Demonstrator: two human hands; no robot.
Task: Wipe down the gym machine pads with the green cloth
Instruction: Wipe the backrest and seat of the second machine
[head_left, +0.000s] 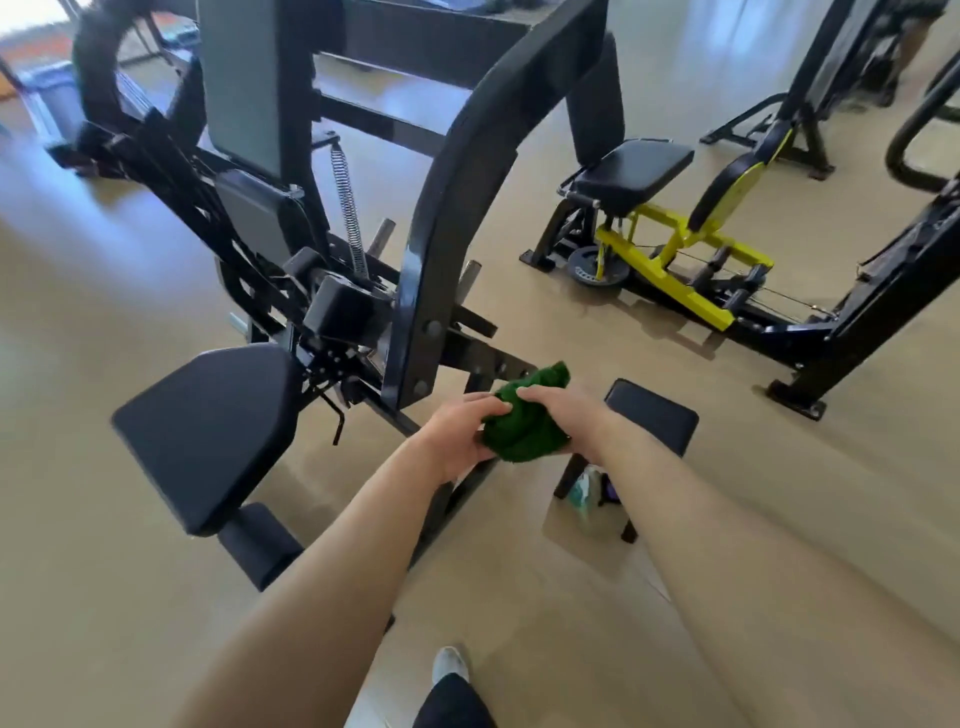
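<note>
Both hands hold the bunched green cloth (524, 423) in the air, in front of the black machine frame (457, 208). Left hand (454, 439): fingers curled round the cloth's left side. Right hand (569, 415): fingers closed over its top and right side. The cloth touches no pad. Large seat pad (208, 431) lies to the left, small pad (654, 415) just right of the hands. A grey bin (52, 98) stands far left; its contents cannot be seen. Blurred items (587, 488) lie on the floor beneath the small pad.
</note>
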